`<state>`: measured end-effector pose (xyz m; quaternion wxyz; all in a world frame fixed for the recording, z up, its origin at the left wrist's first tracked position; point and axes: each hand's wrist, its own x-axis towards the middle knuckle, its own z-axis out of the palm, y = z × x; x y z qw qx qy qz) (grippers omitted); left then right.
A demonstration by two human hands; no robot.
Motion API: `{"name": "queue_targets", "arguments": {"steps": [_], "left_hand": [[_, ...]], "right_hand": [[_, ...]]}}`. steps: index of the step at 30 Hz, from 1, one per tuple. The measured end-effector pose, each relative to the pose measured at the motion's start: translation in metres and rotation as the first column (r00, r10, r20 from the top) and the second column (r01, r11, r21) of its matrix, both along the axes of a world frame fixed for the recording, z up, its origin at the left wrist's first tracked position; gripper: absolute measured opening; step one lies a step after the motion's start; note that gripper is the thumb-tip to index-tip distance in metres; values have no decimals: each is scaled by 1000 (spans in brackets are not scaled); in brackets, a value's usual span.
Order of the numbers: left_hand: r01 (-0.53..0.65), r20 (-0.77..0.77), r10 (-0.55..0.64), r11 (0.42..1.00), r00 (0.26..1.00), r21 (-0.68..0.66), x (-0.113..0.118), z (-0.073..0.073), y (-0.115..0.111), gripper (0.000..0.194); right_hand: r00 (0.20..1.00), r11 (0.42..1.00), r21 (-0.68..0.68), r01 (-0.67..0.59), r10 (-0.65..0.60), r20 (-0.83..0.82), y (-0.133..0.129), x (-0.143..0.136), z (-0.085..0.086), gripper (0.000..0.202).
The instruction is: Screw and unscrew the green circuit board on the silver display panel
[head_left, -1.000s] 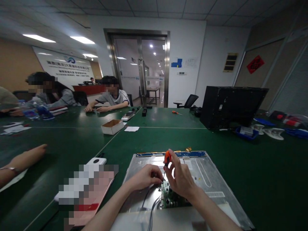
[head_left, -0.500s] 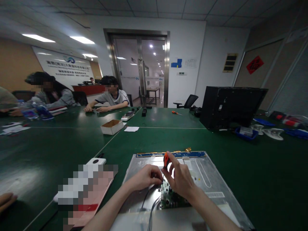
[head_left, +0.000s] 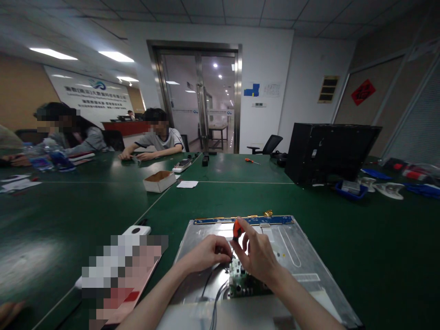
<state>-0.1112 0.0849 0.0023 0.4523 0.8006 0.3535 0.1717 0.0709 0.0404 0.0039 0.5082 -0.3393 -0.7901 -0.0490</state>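
Observation:
A screwdriver [head_left: 236,228] with an orange and black handle stands nearly upright in my right hand [head_left: 258,256], its thin shaft pointing down. The tip meets the upper left corner of a green circuit board [head_left: 237,285]. Beside that corner, my left hand [head_left: 208,253] has thumb and fingers pinched together close to the shaft; what they hold is hidden. The board lies on a silver metal display panel [head_left: 292,250] with a blue strip board [head_left: 280,220] along its far edge. Dark cables [head_left: 215,307] run from the board's left side toward me.
Left of the panel lie a white device [head_left: 137,231] and a pink item [head_left: 137,270], partly blurred. A small open box [head_left: 160,182] sits farther off. A black monitor [head_left: 330,151] and another screwdriver [head_left: 252,161] are across the green table. Other people sit at the left.
Both hands and the screwdriver hold practically the same position. Another person's hand at the lower left edge has dropped slightly. The view has shifted a touch.

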Motion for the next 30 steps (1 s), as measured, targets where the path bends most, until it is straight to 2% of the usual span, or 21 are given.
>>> {"name": "queue_targets", "arguments": {"steps": [11,20,30], "left_hand": [[8,16,-8,1000,1000,-9,0,1,-1,12],[7,2,-7,1000,1000,-15,0,2,0,8],[17,15,-16,1000,1000,-15,-2,-5,3,9]], "right_hand": [[1000,999,-41,-3,3,18,-3,0,2,56],[1000,1000,5,4,-4,2,0,-1,1,57],[1000,1000,-30,6,-6,1,-5,-1,5,56]]}}
